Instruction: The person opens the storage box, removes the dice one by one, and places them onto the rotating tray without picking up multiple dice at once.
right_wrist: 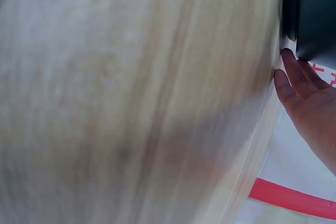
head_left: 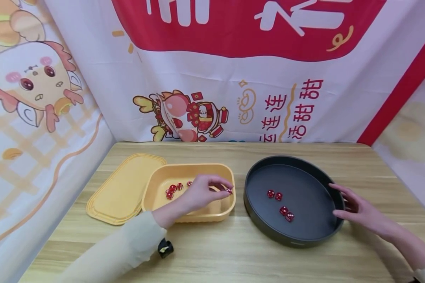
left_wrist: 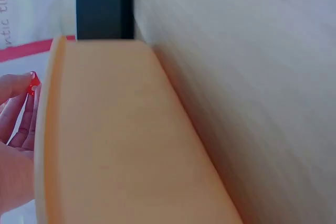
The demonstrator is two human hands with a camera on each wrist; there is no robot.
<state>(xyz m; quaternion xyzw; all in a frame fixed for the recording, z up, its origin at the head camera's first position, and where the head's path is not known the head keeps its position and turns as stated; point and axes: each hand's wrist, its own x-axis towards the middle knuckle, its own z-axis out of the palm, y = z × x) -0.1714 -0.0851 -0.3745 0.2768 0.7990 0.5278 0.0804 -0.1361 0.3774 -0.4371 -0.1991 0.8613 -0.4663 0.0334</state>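
My left hand (head_left: 200,193) reaches over the yellow box (head_left: 205,217) and pinches a red die (head_left: 229,191) between thumb and fingertips, near the box's right rim. The left wrist view shows that die (left_wrist: 33,83) at the fingertips, beyond the box wall (left_wrist: 121,129). Several red dice (head_left: 172,188) lie inside the box; my hand and forearm cover part of its inside. Several more dice (head_left: 283,211) lie in the round dark pan (head_left: 311,196). At the pan's right rim, the extended fingers of my right hand (head_left: 363,212) rest and hold no die.
A flat yellow lid (head_left: 127,188) lies left of the box, partly under its edge. Box and pan stand side by side on the wood-grain table (head_left: 219,251). A printed cloth (head_left: 205,70) hangs behind, with more cloth at both sides.
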